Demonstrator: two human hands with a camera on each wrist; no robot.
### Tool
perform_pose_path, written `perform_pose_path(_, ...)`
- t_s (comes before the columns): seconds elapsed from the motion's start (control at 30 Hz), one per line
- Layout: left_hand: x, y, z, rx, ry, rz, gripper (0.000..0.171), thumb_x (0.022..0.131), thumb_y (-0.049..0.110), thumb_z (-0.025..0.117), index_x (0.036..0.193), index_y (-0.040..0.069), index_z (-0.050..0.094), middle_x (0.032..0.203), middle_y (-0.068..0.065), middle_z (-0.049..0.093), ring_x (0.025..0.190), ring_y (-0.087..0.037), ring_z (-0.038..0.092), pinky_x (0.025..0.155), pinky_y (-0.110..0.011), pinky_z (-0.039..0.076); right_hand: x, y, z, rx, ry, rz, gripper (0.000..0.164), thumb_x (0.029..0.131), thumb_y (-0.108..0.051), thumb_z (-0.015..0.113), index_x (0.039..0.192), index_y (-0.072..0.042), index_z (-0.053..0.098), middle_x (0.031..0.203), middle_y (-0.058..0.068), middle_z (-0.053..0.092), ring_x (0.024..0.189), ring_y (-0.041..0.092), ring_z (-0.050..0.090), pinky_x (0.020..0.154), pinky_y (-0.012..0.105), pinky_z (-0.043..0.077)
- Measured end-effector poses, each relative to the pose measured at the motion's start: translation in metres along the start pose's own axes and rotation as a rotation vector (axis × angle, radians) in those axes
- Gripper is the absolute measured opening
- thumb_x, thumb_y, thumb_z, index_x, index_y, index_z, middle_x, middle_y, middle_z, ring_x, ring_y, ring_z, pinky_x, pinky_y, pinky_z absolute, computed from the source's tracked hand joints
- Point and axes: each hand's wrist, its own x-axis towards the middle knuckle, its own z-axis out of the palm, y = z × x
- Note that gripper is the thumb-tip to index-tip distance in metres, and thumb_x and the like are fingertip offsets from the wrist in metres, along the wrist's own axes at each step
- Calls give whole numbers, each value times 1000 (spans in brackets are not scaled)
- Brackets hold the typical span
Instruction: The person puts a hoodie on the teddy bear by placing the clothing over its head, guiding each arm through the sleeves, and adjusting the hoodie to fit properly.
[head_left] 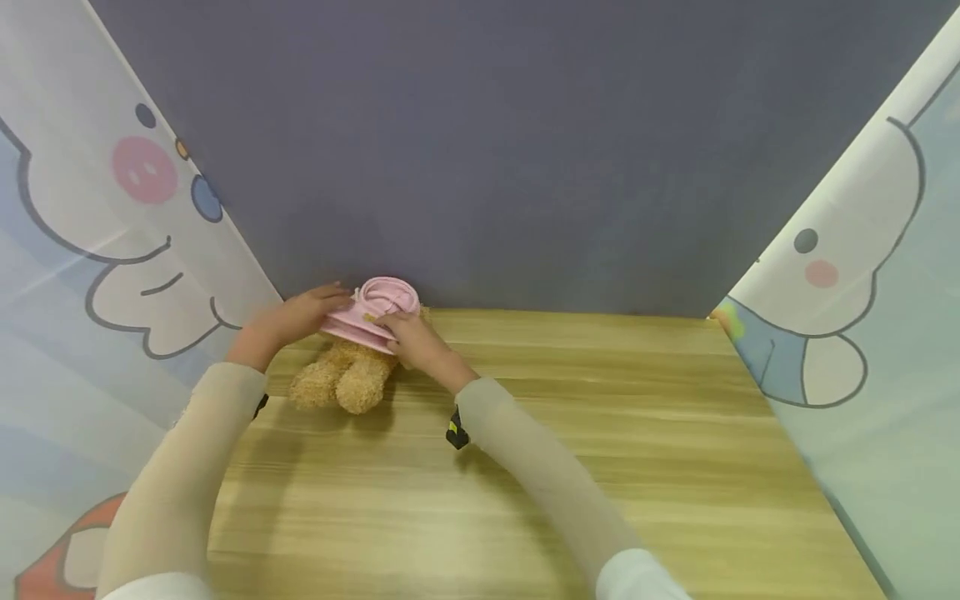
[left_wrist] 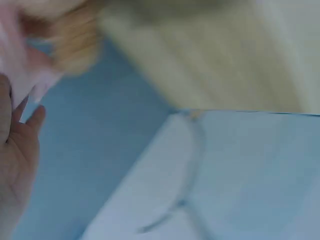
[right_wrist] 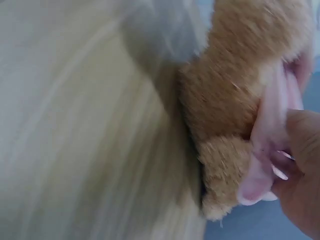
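A fuzzy brown teddy bear (head_left: 362, 385) is on the wooden table against the grey back panel, its legs toward me. Over its upper part lies a pink knitted garment (head_left: 387, 293) with a rolled opening at the top; it hides the bear's head in the head view. My left hand (head_left: 303, 317) holds the garment's left side, its cloth between thumb and fingers. On the other side my right hand (head_left: 417, 340) pinches the lower edge. Close up in the right wrist view, pink cloth (right_wrist: 272, 115) sits between the right thumb and fingers, against the bear's fur (right_wrist: 220, 100).
A tall grey panel (head_left: 495, 150) closes off the back. Printed cartoon curtains hang on the left (head_left: 67, 275) and right (head_left: 885, 350). The wooden tabletop (head_left: 600, 433) extends right and toward me. A black wrist strap piece (head_left: 456, 429) hangs at my right cuff.
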Motion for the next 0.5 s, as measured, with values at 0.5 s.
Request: perform_pose_path(0.5, -31, 15, 45, -107, -102, -64, 55, 100, -7, 55, 151, -9, 37, 151, -33, 39, 136, -55, 39, 108, -66, 36, -10, -2, 9, -38, -121, -43, 42, 106, -28, 54, 145, -12, 57, 141, 3, 62, 117, 16, 66, 102, 26, 49)
